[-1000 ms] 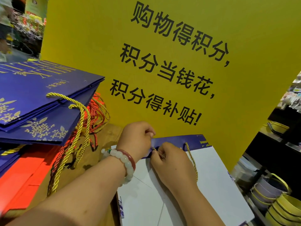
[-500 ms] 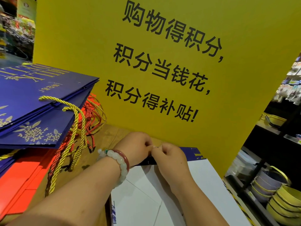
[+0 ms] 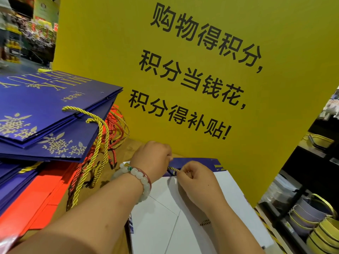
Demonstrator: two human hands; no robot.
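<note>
Work item: a flat paper bag (image 3: 231,197), lying white side up on the counter with its blue top strip against the foot of the yellow sign board (image 3: 201,74). A short length of gold cord (image 3: 173,169) shows at that strip, stretched between the two hands.

Left hand (image 3: 152,158): fingers curled into a fist at the strip's left end. It appears to grip the cord's near end, though the knuckles hide the contact itself. A bead bracelet (image 3: 142,179) sits on this wrist.

Right hand (image 3: 199,180): fingers curled, thumb and forefinger pinching the cord's other end just above the white panel. The heel of the hand rests on the bag.

Surroundings: a stack of blue bags (image 3: 55,110) with gold print lies to the left, raised and well apart from the work item. Their gold rope handles (image 3: 100,142) hang over the stack's edge, mixed with red ones. Red flat bags (image 3: 42,191) lie beneath the stack. Nested bowls (image 3: 322,233) stand on a shelf at lower right.
</note>
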